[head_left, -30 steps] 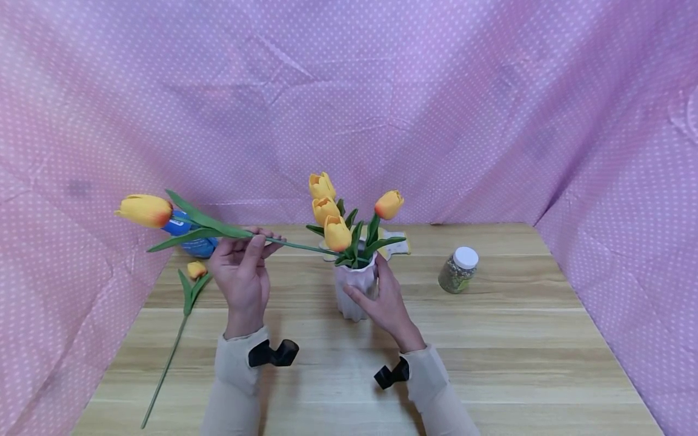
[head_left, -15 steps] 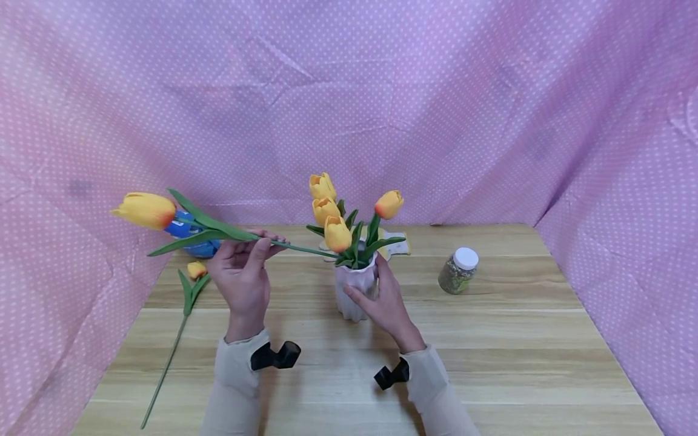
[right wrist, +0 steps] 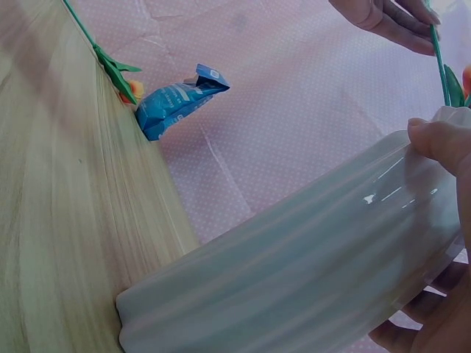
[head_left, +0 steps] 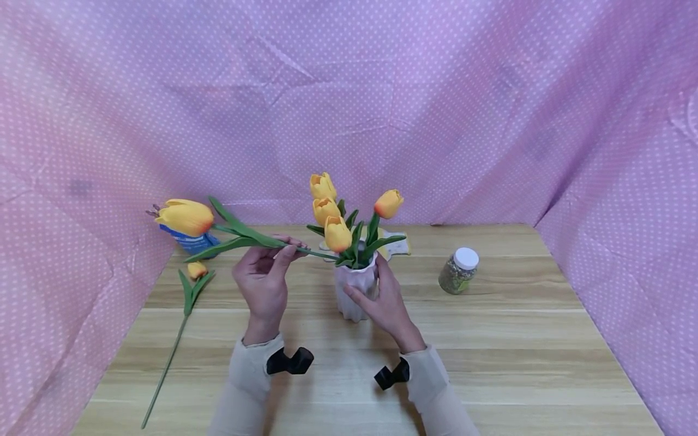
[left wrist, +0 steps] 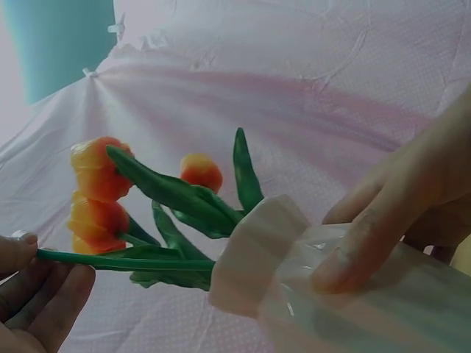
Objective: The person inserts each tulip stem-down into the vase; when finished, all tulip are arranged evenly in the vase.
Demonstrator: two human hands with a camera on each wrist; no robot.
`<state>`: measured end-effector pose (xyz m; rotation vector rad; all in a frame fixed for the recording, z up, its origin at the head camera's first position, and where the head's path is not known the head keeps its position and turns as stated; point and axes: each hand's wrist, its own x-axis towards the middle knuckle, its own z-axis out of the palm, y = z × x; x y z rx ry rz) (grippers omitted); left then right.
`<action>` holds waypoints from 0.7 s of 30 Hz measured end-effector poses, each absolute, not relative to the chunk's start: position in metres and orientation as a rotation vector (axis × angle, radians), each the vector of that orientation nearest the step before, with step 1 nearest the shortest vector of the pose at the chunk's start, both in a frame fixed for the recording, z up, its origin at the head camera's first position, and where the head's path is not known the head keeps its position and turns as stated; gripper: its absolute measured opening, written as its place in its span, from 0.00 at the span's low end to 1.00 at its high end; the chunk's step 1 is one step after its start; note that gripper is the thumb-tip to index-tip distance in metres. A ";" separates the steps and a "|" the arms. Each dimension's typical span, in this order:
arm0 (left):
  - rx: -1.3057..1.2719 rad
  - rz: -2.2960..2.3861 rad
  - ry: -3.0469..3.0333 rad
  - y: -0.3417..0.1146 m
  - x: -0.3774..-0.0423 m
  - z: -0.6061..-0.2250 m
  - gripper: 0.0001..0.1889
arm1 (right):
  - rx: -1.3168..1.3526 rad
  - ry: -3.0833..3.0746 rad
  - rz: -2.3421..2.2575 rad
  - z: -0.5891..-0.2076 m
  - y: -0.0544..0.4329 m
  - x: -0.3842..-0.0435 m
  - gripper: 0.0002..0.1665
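Note:
My left hand (head_left: 267, 284) pinches the green stem of a yellow-orange tulip (head_left: 186, 217) between thumb and fingers. Its bloom points left, and its stem end runs into the mouth of a white ribbed vase (head_left: 351, 297). My right hand (head_left: 384, 297) grips the vase's right side near the rim, thumb in front. Several tulips (head_left: 337, 234) stand in the vase, their leaves spread over the rim. In the left wrist view, the held stem (left wrist: 147, 263) enters the vase mouth (left wrist: 254, 257); its end inside is hidden. The vase's base (right wrist: 140, 316) touches the table in the right wrist view.
Another tulip (head_left: 188, 297) lies on the wooden table (head_left: 518, 363) at the left. Behind it sits a blue packet (head_left: 191, 241), partly covered by the held bloom. A white-lidded jar (head_left: 458, 272) stands at the right. A pale, yellow-edged flat item (head_left: 400, 242) lies behind the vase.
My left hand has moved right toward the vase, carrying the tulip with it, so its stem reaches further in. The right hand and vase have stayed in place.

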<state>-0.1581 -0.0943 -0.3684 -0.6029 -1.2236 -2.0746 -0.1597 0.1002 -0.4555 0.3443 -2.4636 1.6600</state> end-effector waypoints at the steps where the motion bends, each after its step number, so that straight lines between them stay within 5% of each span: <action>1: -0.601 -2.070 -1.242 -0.093 -0.158 -0.369 0.10 | 0.344 -2.462 1.660 -0.455 0.100 -0.160 0.52; 21: -0.544 -1.909 -1.491 -0.071 -0.154 -0.377 0.11 | 0.363 -2.447 1.651 -0.455 0.101 -0.160 0.51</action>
